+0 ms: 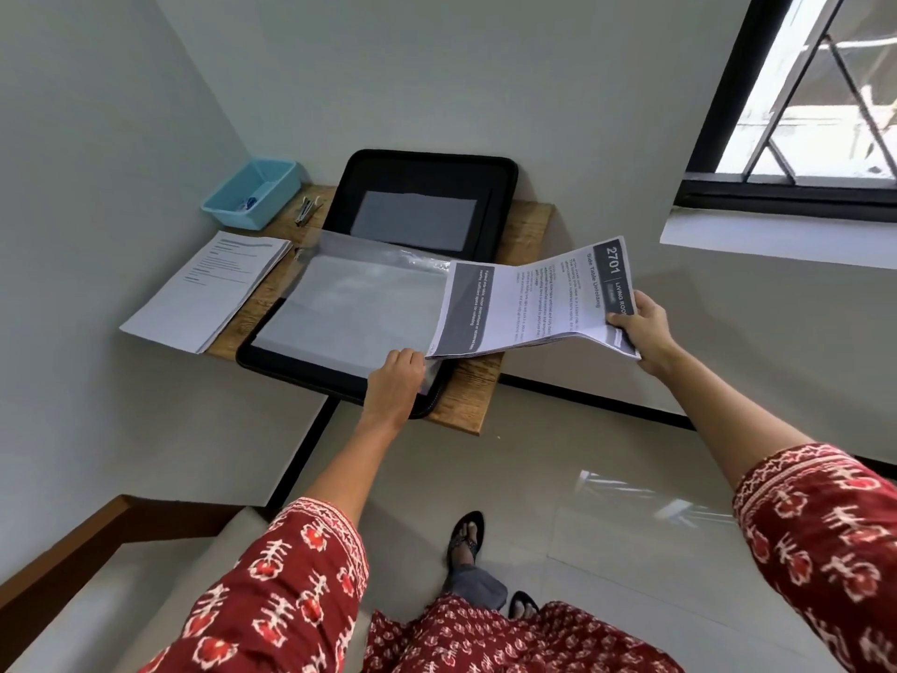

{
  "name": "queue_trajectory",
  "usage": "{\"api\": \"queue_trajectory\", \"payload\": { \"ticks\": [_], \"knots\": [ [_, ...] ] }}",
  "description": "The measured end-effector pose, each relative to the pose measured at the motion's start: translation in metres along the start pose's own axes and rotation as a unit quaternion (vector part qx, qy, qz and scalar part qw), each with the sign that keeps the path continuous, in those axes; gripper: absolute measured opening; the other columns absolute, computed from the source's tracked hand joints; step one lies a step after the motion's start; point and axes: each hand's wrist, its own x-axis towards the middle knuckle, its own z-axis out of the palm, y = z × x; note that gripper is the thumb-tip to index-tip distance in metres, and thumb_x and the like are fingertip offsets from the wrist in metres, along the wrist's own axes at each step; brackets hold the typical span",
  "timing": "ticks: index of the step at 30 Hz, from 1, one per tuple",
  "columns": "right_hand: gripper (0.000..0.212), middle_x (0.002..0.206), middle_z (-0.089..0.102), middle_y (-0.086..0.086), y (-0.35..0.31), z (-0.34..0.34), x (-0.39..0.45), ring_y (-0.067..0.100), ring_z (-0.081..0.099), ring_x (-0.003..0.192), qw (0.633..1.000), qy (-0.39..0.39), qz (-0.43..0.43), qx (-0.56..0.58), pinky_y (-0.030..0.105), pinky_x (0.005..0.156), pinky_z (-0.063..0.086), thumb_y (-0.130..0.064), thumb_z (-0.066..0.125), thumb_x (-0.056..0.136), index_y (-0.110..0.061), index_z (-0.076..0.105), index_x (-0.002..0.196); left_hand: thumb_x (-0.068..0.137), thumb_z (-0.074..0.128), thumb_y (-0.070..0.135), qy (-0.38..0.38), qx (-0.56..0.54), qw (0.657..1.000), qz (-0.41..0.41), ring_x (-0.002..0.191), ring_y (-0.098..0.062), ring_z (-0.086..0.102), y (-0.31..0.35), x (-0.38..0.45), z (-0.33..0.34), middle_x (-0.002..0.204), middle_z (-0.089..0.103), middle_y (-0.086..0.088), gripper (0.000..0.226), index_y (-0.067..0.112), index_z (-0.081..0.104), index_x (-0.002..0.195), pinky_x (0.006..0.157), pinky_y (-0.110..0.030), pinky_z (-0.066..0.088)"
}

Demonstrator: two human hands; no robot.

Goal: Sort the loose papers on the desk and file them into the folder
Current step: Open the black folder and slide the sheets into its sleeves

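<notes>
Papers [529,303]: thin printed sheaf, light and floppy, sagging in mid-air between the hands over the folder's right edge. Pinched at the far short edge by right hand [645,332], thumb on top, fingers curled under. Left hand [395,376] curled on a clear sleeve [354,303] of the open folder [427,177], seemingly holding its mouth open. Likely to buckle if pushed; best fed leading edge first, kept flat. Second stack [208,289] lying left on desk [526,225].
</notes>
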Motion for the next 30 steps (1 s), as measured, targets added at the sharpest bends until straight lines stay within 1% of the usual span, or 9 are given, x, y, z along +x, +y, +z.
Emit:
{"api": "queue_trajectory", "payload": {
  "ticks": [3,7,10,13,16,19,21,25,30],
  "knots": [
    [0.041,0.109,0.061,0.005,-0.003,0.003,-0.001,0.017,0.06,0.095,1.0,-0.007,-0.005,0.001,0.017,0.07,0.054,0.011,0.048,0.089,-0.008,0.053,0.125,0.048,0.09,0.0,0.009,-0.003,1.0,-0.002,0.055,-0.014,0.055,0.001,-0.001,0.0,0.062,0.057,0.0,0.037,0.011,0.059,0.065,0.034,-0.018,0.036],
    [0.037,0.095,0.063,-0.001,-0.006,0.004,-0.005,0.009,0.061,0.08,0.999,-0.049,-0.003,-0.008,0.013,0.057,0.052,0.012,0.049,0.088,-0.012,0.054,0.116,0.053,0.088,0.0,0.038,-0.01,0.999,0.002,0.058,-0.016,0.057,0.005,0.002,0.003,0.064,0.058,0.0,0.033,0.01,0.06,0.068,0.033,-0.021,0.039],
    [0.037,0.091,0.064,-0.003,-0.005,0.005,-0.006,0.009,0.062,0.078,0.998,-0.066,-0.003,-0.011,0.013,0.054,0.051,0.013,0.05,0.088,-0.012,0.054,0.114,0.071,0.08,0.01,0.055,-0.048,0.997,-0.014,0.067,-0.018,0.057,0.006,0.001,0.001,0.073,0.059,-0.001,0.022,0.009,0.059,0.077,0.038,-0.024,0.037],
    [0.037,0.095,0.064,-0.001,-0.001,0.0,-0.005,0.012,0.063,0.082,0.998,-0.057,0.004,-0.001,0.015,0.056,0.053,0.012,0.05,0.088,-0.013,0.054,0.116,0.091,0.056,0.013,0.086,-0.168,0.97,-0.151,0.084,-0.021,0.056,0.01,-0.001,-0.008,0.092,0.06,-0.004,0.011,0.005,0.054,0.098,0.055,-0.029,0.032],
    [0.037,0.096,0.064,-0.001,0.005,-0.005,-0.004,0.012,0.063,0.083,0.999,-0.05,0.015,0.004,0.015,0.057,0.054,0.012,0.05,0.088,-0.013,0.055,0.115,0.095,0.042,0.003,0.115,-0.313,0.875,-0.35,0.09,-0.023,0.056,0.006,0.01,-0.006,0.101,0.059,-0.008,0.018,0.001,0.05,0.111,0.067,-0.03,0.037],
    [0.036,0.094,0.063,0.0,0.011,-0.01,-0.003,0.012,0.062,0.082,0.998,-0.043,0.031,0.017,0.015,0.055,0.053,0.013,0.048,0.089,-0.013,0.055,0.113,0.095,0.046,0.005,0.042,-0.529,0.675,-0.512,0.081,-0.026,0.062,-0.003,0.032,0.002,0.108,0.059,-0.015,0.02,-0.003,0.049,0.113,0.068,-0.034,0.052],
    [0.036,0.094,0.064,0.0,0.015,-0.012,-0.001,0.013,0.062,0.082,0.998,-0.044,0.041,0.028,0.015,0.055,0.053,0.014,0.048,0.089,-0.012,0.055,0.112,0.096,0.05,0.008,0.005,-0.624,0.577,-0.527,0.077,-0.026,0.063,-0.003,0.043,0.003,0.104,0.057,-0.017,0.013,-0.004,0.051,0.097,0.065,-0.028,0.054],
    [0.037,0.092,0.064,0.0,0.019,-0.014,0.003,0.013,0.061,0.079,0.996,-0.051,0.058,0.038,0.015,0.055,0.052,0.015,0.048,0.088,-0.012,0.055,0.111,0.098,0.048,0.015,-0.058,-0.691,0.527,-0.491,0.115,-0.034,0.056,0.001,0.063,-0.001,0.122,0.055,-0.027,0.038,-0.012,0.043,0.124,0.094,-0.037,0.048],
    [0.036,0.097,0.063,0.004,0.019,-0.022,0.013,0.015,0.061,0.081,0.993,-0.088,0.075,0.025,0.016,0.058,0.054,0.014,0.049,0.088,-0.011,0.055,0.113,0.096,0.051,0.015,-0.066,-0.694,0.514,-0.499,0.115,-0.034,0.057,-0.002,0.079,0.004,0.124,0.055,-0.025,0.04,-0.01,0.044,0.126,0.096,-0.041,0.047]
  ]
}}
